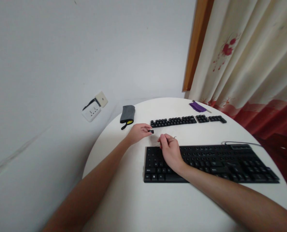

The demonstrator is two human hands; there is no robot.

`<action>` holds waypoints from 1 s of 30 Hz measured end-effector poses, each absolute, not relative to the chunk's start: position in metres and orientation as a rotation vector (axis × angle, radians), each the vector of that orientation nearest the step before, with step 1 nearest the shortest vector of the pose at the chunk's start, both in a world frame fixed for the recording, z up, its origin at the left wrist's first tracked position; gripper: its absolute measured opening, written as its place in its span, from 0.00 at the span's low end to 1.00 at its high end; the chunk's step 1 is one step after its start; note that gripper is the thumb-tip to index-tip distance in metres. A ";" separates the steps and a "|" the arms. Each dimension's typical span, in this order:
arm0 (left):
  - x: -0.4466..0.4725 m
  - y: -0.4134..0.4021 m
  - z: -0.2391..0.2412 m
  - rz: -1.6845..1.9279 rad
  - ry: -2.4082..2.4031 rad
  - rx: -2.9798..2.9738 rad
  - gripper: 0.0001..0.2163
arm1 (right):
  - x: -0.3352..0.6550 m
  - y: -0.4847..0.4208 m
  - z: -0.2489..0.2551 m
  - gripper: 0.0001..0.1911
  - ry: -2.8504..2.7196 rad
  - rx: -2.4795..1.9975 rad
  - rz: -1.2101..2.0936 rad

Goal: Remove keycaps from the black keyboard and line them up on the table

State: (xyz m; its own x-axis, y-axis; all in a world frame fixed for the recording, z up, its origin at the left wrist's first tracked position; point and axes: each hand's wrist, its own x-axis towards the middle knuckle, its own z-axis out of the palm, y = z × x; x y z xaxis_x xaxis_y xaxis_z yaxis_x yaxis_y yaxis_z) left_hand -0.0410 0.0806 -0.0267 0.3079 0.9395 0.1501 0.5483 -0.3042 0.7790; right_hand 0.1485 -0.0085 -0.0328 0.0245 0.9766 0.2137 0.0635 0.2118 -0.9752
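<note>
Between the fingertips of my left hand is a small black keycap, just in front of the left end of the rows of loose keycaps. My right hand is closed in a pinch over the upper left part of the black keyboard. Thin wire ends of what looks like a wire keycap puller stick out from it; most of that tool is hidden by the fingers. Keycaps are off the keyboard's upper left area, while lettered keys still sit lower down.
A folded grey cloth with a black loop lies at the table's back left. A purple fuzzy brush is at the back right. The keyboard's cable runs right across the round white table. A wall with a socket borders the left.
</note>
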 end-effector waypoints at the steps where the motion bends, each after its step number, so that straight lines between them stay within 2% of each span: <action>1: -0.040 0.081 -0.031 0.839 1.360 1.990 0.13 | 0.149 -0.009 -0.032 0.20 -1.324 -1.108 1.003; 9: -0.034 0.083 -0.042 0.963 1.396 2.228 0.06 | 0.148 -0.010 -0.031 0.21 -1.326 -1.102 1.037; 30: -0.028 0.085 -0.042 1.074 1.361 2.320 0.05 | 0.147 -0.012 -0.032 0.20 -1.362 -1.102 1.032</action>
State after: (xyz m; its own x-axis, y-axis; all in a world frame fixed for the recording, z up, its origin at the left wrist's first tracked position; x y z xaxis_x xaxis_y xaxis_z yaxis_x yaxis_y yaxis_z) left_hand -0.0281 0.0853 -0.0421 0.2941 0.8317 0.4709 0.6517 -0.5349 0.5377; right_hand 0.1469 -0.0125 -0.0319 -0.0216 0.9792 0.2016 0.0706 0.2026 -0.9767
